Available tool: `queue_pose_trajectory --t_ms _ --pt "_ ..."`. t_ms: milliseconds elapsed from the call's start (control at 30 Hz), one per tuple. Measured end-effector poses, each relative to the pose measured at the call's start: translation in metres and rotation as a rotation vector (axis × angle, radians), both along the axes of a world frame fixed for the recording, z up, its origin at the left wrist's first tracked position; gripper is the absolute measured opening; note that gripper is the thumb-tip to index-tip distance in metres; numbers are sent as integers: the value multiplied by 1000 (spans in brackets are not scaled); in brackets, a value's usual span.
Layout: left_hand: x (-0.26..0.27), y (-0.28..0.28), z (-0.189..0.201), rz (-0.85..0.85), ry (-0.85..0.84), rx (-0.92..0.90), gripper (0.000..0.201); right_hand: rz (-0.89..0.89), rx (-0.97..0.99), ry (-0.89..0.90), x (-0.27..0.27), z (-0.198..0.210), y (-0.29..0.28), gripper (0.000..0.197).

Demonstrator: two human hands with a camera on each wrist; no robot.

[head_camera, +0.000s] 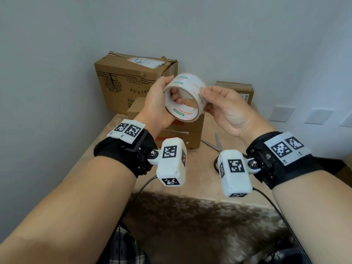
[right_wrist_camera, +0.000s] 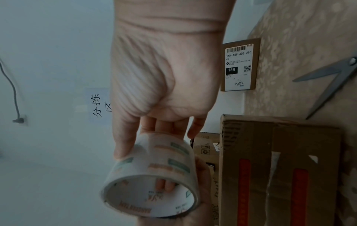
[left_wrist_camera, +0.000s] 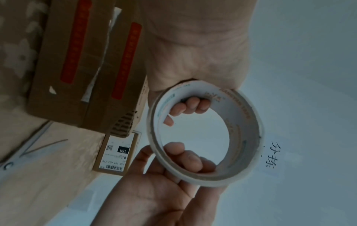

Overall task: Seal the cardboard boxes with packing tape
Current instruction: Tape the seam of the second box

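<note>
Tape roll [head_camera: 183, 97] is held in the air above the desk's [head_camera: 209, 189] far edge — left hand [head_camera: 156, 103] curled through the core, right hand [head_camera: 222, 107] pinching the outer wrap. Judged light, rigid, slick; best gripped through the core — box [head_camera: 179, 128] lies below, unsealed

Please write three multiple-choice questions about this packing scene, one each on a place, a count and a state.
1. Where do the metal scissors lie?
A on the patterned tablecloth
B on a box
C in a hand

2. How many brown cardboard boxes show in the head view?
A one
B three
C five

3. How is the white printed roll of packing tape held?
A lying on the table
B by the left hand and right hand, above the table
C by one hand

Answers: 1 A, the blades rest on the cloth; 2 B, large, small and near; 3 B, both grip the roll.
</note>
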State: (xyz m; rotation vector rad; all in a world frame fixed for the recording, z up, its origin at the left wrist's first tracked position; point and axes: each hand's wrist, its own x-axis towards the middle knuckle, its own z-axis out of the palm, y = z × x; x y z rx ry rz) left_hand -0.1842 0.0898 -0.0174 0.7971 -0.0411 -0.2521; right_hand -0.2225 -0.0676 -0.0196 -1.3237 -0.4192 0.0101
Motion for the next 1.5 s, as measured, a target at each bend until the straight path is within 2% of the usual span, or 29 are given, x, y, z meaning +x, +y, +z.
queue_pose_trajectory --t_ms 67,133,267,300,367,400,500,600,667,733,800,867,967,1067,1167,1267,1500 --pt "-3 -1 2 -22 24 -41 28 -12 8 4 0 1 1 19" --pt "-7 0 6 -11 -34 55 29 -65 -6 18 1 2 3 7" --pt "-22 2 15 -7 -387 574 29 -205 -33 59 2 7 1 21" --pt "-26 2 16 -32 -463 677 31 -223 -58 48 1 9 0 31" --pt "-32 0 19 -69 -561 811 32 -239 -121 16 -3 11 0 49" --pt "-33 -1 19 -71 -566 834 31 -252 -148 3 -5 12 2 51" --pt "-31 -5 18 -31 -475 779 38 -355 -166 -90 -6 12 9 33" --pt "-28 -6 18 -72 -272 602 40 -483 -242 -394 -6 13 14 10" --pt "-27 -4 17 -164 -152 476 41 -438 -235 -486 -8 14 17 8" --pt "-25 -4 15 -262 -77 391 45 -401 -157 -450 -9 17 17 13" --pt "-24 -6 13 -276 -41 357 46 -423 -108 -431 -9 16 19 18" --pt "-24 -10 12 -170 -34 346 41 -508 -111 -447 -7 10 20 24" --pt "-23 -14 9 -39 -143 388 34 -643 -126 -449 -4 1 19 33" --pt "-28 -17 7 -39 -239 526 32 -691 -126 -478 -6 0 19 35" --pt "-32 -20 8 -13 -233 602 34 -642 -183 -524 -7 0 22 32" --pt "-32 -20 10 -3 -205 639 32 -619 -230 -533 -6 -2 22 34" --pt "-30 -19 9 -5 -171 611 31 -749 -204 -553 -5 -5 25 35"
